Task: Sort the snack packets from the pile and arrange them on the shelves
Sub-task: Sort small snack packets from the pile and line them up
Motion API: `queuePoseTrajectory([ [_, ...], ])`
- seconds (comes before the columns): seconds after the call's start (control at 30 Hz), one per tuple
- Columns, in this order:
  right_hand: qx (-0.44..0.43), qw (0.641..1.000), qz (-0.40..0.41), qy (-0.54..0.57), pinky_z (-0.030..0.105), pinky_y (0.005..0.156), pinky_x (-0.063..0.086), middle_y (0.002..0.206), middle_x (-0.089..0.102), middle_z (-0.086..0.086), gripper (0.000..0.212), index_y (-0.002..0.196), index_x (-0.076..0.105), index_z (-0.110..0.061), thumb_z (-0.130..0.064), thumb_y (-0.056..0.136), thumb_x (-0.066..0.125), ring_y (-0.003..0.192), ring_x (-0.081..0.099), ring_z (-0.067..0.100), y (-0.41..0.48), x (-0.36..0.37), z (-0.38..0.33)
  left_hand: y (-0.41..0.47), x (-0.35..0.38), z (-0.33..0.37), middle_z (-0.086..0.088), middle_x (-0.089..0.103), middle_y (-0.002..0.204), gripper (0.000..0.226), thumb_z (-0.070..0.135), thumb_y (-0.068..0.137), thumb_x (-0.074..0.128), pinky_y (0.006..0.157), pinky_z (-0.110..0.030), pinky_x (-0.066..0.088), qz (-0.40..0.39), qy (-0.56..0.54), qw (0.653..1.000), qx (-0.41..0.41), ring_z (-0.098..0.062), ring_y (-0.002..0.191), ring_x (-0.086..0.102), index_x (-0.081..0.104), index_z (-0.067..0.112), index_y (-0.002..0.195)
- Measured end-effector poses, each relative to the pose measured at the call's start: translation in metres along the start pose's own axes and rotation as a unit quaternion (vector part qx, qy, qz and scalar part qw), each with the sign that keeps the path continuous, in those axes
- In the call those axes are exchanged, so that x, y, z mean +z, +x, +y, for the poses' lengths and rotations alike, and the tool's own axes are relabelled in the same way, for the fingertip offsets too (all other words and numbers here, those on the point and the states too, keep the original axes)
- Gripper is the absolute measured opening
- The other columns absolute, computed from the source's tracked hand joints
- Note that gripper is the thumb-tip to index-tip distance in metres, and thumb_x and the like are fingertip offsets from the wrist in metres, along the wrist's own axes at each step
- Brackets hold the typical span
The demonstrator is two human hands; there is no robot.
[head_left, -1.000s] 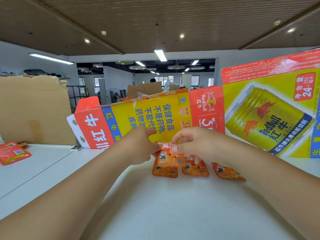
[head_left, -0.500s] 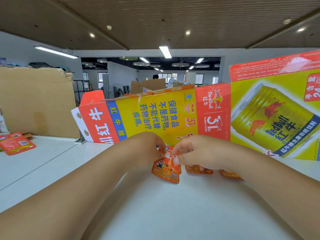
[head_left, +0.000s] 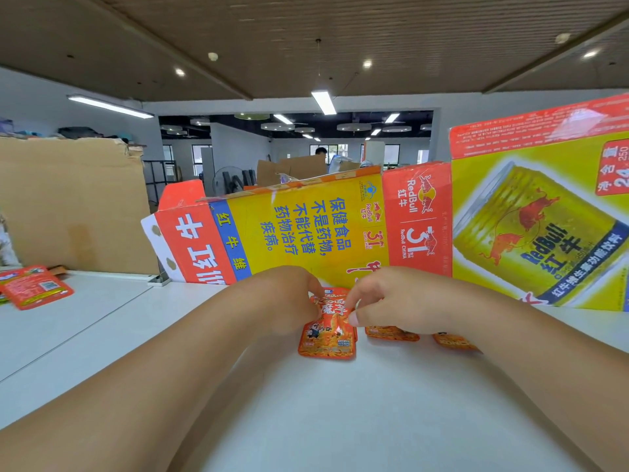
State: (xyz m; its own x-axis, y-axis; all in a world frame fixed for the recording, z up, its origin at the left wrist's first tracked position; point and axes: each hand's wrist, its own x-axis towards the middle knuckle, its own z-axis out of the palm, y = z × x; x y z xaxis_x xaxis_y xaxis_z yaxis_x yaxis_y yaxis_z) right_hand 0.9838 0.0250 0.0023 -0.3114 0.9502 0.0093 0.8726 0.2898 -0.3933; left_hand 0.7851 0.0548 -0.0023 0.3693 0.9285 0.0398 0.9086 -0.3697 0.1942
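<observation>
I am watching the orange snack packet being held just in front of the Red Bull carton, over the white table. The left hand is pinching its left edge, and the right hand is pinching its upper right, both with fingers curled. Two more orange packets are lying flat before that carton, under the right hand.

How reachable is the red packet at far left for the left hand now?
Probably yes, with a stretch. The table between the left hand and the red packet holds nothing in the way, but that hand, with the right hand, grips the orange packet and would have to let go first.
</observation>
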Motion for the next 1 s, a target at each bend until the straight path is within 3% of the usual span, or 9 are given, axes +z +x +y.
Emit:
queuePoseTrajectory([
  [0.1,-0.001,1.0,-0.003,0.004,0.02,0.068,0.043,0.113,0.067,-0.017,0.031,0.12,0.067,-0.038,-0.05,0.091,0.066,0.085,0.06,-0.001,-0.0014,-0.0002,-0.0026,0.0014,0.001,-0.0001,0.007,0.061,0.136,0.039,0.035,0.1,0.055,0.087,-0.026,0.046,0.007,-0.012,1.0,0.008,-0.015,0.112,0.059,0.059,0.04,0.139],
  [0.2,0.005,1.0,0.008,0.0,0.027,0.089,0.05,0.122,0.064,-0.015,0.036,0.125,0.065,-0.039,-0.05,0.091,0.066,0.104,0.061,0.006,-0.0022,-0.0025,-0.0034,0.0013,-0.0001,0.0008,0.008,0.068,0.119,0.035,0.03,0.1,0.054,0.087,-0.03,0.053,0.018,-0.021,0.999,0.023,-0.014,0.099,0.061,0.065,0.038,0.132],
  [0.27,0.008,1.0,0.01,-0.002,0.028,0.094,0.05,0.123,0.064,-0.016,0.036,0.126,0.064,-0.039,-0.049,0.091,0.066,0.108,0.06,0.008,-0.0024,-0.0024,-0.0028,0.0022,-0.0002,0.0005,0.007,0.069,0.114,0.034,0.028,0.099,0.054,0.086,-0.031,0.055,0.022,-0.023,0.999,0.027,-0.016,0.099,0.063,0.067,0.036,0.13],
  [0.43,0.007,1.0,0.001,-0.008,0.027,0.091,0.049,0.124,0.064,-0.017,0.037,0.126,0.064,-0.036,-0.048,0.091,0.067,0.107,0.061,0.007,-0.0006,0.0001,-0.0011,0.0043,0.0026,-0.0004,0.007,0.063,0.136,0.043,0.03,0.099,0.054,0.086,-0.026,0.046,0.011,-0.027,1.0,0.009,-0.018,0.116,0.06,0.058,0.037,0.141],
  [0.6,0.004,1.0,-0.003,-0.002,0.017,0.068,0.041,0.127,0.063,-0.017,0.038,0.129,0.064,-0.036,-0.047,0.092,0.066,0.097,0.059,0.003,-0.0004,0.0007,-0.0004,0.0044,0.003,-0.0005,0.006,0.063,0.137,0.042,0.033,0.1,0.054,0.094,-0.03,0.051,0.005,-0.028,1.0,0.006,-0.018,0.116,0.061,0.057,0.039,0.142],
  [0.83,-0.003,1.0,0.001,-0.001,0.019,0.072,0.042,0.124,0.063,-0.019,0.036,0.126,0.064,-0.039,-0.048,0.092,0.066,0.099,0.059,0.002,-0.0007,0.0002,0.0001,0.0029,0.0017,0.001,0.007,0.065,0.132,0.039,0.034,0.101,0.053,0.093,-0.031,0.052,0.003,-0.025,1.0,0.014,-0.016,0.112,0.061,0.06,0.04,0.139],
  [1.0,-0.006,1.0,-0.007,-0.011,0.019,0.074,0.042,0.126,0.064,-0.017,0.038,0.129,0.063,-0.038,-0.048,0.092,0.066,0.103,0.059,0.004,0.0,0.0,0.0002,0.0033,0.0011,0.0011,0.007,0.061,0.138,0.041,0.036,0.101,0.054,0.096,-0.031,0.051,0.004,-0.025,1.0,0.006,-0.018,0.119,0.06,0.057,0.04,0.142],
])
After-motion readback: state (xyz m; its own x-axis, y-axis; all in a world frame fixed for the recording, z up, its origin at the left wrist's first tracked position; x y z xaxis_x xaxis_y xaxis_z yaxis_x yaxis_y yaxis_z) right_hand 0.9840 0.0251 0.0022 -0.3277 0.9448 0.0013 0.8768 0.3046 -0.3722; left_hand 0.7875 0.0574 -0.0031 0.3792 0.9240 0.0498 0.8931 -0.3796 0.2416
